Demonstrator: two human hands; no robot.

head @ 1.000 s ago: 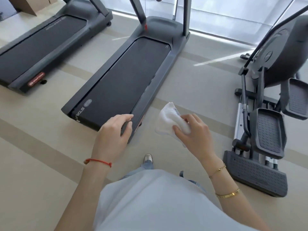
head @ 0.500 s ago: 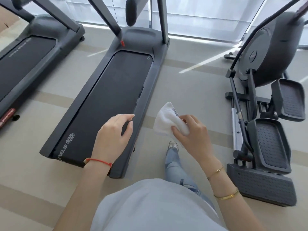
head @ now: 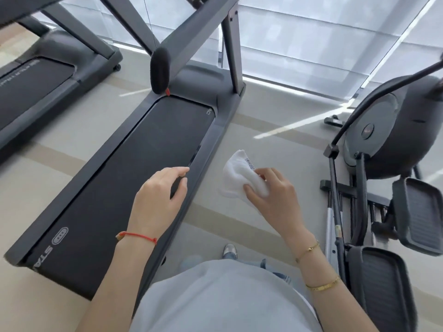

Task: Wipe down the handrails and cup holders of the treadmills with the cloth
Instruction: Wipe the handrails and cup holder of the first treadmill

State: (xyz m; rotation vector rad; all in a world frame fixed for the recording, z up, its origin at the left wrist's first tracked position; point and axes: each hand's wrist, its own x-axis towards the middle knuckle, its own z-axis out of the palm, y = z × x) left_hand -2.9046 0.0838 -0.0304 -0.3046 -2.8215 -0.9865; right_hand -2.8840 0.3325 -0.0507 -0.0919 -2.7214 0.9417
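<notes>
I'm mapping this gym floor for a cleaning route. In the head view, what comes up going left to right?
Far treadmill → near treadmill → left hand → cloth → right hand → elliptical.

Bright, soft daylight pours through the shaded windows [head: 323,44] far beyond my fingertips. A hard sun stripe glares on the floor [head: 299,125] past my right hand [head: 273,195], and the cloth [head: 242,178] in my fingers is nearly blown out white. Shadows under my hands are faint. The wide lens bows straight lines towards the edges, and the corners smear soft.
</notes>
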